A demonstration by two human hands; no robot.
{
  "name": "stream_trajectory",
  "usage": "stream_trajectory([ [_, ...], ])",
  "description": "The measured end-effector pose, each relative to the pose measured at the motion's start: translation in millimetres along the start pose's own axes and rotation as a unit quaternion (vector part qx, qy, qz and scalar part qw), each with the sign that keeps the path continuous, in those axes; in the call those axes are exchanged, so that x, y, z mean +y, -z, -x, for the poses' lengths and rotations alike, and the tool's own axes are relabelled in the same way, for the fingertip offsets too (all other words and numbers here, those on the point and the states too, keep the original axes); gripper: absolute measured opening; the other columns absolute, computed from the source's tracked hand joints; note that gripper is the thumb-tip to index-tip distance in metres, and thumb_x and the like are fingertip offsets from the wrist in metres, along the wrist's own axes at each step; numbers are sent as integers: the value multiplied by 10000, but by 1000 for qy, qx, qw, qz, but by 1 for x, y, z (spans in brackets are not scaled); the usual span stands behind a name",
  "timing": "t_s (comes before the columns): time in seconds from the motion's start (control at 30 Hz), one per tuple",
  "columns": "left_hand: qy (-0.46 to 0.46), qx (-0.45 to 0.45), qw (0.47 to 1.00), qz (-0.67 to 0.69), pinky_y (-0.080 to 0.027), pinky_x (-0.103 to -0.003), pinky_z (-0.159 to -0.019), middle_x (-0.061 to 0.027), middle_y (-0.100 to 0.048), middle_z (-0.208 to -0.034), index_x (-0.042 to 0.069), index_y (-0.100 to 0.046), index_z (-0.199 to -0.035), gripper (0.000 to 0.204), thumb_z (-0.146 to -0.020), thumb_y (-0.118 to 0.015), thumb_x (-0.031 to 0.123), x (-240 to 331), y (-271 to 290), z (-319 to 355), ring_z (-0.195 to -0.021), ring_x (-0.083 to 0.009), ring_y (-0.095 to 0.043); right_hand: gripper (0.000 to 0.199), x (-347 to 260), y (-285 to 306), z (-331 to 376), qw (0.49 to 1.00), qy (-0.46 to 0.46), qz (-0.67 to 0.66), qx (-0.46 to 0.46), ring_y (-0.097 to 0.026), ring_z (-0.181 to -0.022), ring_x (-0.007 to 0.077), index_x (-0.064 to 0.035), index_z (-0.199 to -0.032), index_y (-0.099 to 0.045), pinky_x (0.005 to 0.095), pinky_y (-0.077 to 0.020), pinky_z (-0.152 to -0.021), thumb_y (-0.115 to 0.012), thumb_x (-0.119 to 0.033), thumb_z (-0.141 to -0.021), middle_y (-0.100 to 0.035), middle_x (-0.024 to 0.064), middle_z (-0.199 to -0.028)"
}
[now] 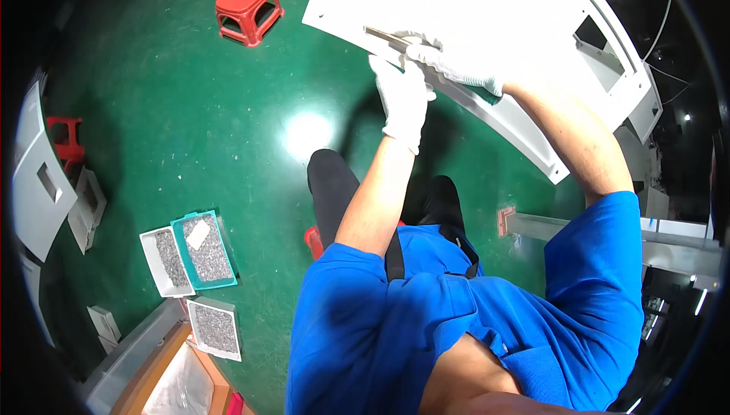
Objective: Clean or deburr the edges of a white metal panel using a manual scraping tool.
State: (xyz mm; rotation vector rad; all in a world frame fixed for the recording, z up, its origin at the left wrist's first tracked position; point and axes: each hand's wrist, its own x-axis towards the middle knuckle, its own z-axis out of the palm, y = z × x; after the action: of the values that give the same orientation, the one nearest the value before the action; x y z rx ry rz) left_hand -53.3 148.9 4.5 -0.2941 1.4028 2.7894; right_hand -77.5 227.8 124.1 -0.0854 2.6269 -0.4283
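Observation:
A large white curved panel (456, 4) with cut-outs spans the upper right. My right hand (449, 64), in a white knitted glove, is closed round a narrow metal bar (386, 36) with a flat, file-like look. The bar lies along the panel's near left edge, its free end pointing left. Just below that edge is my left hand (401, 99), also gloved in white. Its fingers are stretched and apart, pointing at the panel's edge beside the bar. Whether those fingertips touch the panel is unclear.
A red stool (247, 8) stands on the green floor (152, 111) beyond the panel. Bins of small grey pieces (215, 329) sit at lower left, near an open cardboard box (182, 384). More white panels (42, 179) stand far left. A pale beam (547, 226) lies at right.

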Motion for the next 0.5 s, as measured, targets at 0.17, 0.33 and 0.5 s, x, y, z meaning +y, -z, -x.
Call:
stream_trajectory([
  [0.17, 45, -64, 988, 131, -555, -281, -504, -128, -616, -1002, -5, -444, -1281, 369, -975, -565, 160, -29, 31, -12, -714, -173, -646, 527, 18, 1, -2, 992, 56, 71, 86, -564, -799, 154, -149, -1305, -604, 324, -466, -733, -528, -534, -954, -636, 66, -916],
  [0.33, -120, -19, 987, 106, -516, -289, -808, -84, -600, -1188, 3, -449, -1358, 410, -1017, -479, 229, 17, 83, -121, -926, -145, -617, 498, 11, 0, 15, 975, -72, -209, -9, -610, -888, 192, -185, -1368, -564, 351, -492, -805, -525, -478, -967, -663, 86, -1050],
  [0.5, -90, -176, 978, 61, -523, -268, -877, -59, -636, -1162, -8, -599, -1218, 335, -999, -552, 241, 48, 68, -160, -1038, -130, -620, 484, 19, 5, -17, 978, 28, -195, 69, -614, -889, 205, -172, -1359, -567, 358, -495, -807, -526, -451, -965, -665, 95, -1052],
])
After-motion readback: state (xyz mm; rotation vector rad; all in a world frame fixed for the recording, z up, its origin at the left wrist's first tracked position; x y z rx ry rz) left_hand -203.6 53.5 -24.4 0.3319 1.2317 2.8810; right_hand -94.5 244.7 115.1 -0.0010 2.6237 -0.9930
